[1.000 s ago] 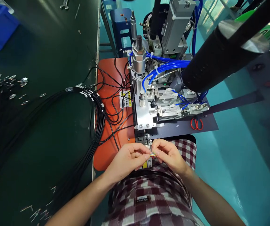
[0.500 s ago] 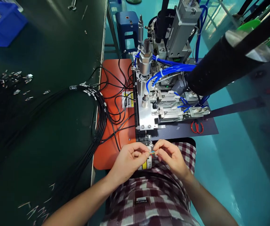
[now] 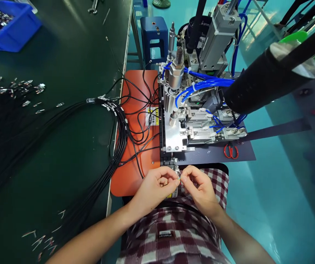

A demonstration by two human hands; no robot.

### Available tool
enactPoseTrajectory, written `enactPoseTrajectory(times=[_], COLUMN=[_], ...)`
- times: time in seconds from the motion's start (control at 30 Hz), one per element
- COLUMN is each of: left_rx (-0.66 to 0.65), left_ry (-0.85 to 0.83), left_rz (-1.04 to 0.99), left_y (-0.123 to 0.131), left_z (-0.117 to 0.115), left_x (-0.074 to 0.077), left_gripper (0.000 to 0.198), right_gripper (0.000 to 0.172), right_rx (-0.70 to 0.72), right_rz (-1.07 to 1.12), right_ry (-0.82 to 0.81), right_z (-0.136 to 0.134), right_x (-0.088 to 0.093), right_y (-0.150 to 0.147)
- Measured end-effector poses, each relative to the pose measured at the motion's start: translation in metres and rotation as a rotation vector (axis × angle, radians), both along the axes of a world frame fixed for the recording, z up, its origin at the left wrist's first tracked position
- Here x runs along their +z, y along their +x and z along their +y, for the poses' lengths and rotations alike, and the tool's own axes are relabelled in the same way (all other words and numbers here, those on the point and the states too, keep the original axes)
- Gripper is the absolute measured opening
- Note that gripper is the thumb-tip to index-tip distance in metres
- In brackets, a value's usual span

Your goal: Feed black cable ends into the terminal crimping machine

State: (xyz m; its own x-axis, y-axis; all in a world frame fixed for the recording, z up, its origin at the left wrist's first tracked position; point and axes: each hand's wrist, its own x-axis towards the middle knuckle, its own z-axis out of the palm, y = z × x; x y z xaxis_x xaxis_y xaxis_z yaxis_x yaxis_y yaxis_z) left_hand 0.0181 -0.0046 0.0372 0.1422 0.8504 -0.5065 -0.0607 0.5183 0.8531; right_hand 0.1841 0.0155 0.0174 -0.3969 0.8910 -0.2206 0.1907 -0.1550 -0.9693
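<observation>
My left hand (image 3: 159,187) is closed in a pinch on thin coloured wires (image 3: 178,178), of which only a tiny bit shows between the fingertips. My right hand (image 3: 201,187) pinches the same wires from the other side, its thumb and forefinger almost touching the left fingertips. Both hands are above my lap, just in front of the near end of a metal machine (image 3: 174,137). Partly covered by the left hand is a white and yellow label (image 3: 174,193). The wires' ends are hidden by my fingers.
A bundle of black cables (image 3: 122,141) curves across the dark table (image 3: 72,165) and over an orange board (image 3: 131,176). A blue bin (image 3: 17,38) of small metal parts stands at the far left. Red-handled scissors (image 3: 231,151) lie right of the machine, below a black-wrapped tube (image 3: 262,80).
My fingertips have drawn closer together, and less of the coloured wires shows between them. The camera view has shifted slightly, so the machine and bin appear a little further right.
</observation>
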Motion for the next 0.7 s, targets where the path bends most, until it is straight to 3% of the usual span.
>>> enactPoseTrajectory(times=[0.33,0.47,0.6,0.7], left_rx=[0.045,0.037,0.045,0.074], left_ry=[-0.035,-0.021,-0.007,0.128], left_rz=[-0.033,-0.016,-0.023,0.074], left_y=[-0.0028,-0.0031,-0.001,0.0013], left_z=[0.0015,0.0021,0.0001,-0.006], left_x=[0.0012,0.0009,-0.0002,-0.0048], left_gripper=[0.02,0.021,0.021,0.017], right_gripper=[0.014,0.008,0.009,0.009], right_rx=[-0.041,-0.054,-0.024,-0.006], right_rz=[0.038,-0.053,-0.115,-0.114], right_ry=[-0.097,0.028,0.274,0.336], right_z=[0.0009,-0.0003,-0.0011,0.0004], right_x=[0.0017,0.0024,0.0072,0.0091], right_y=[0.0026,-0.0012,-0.0045,-0.0044])
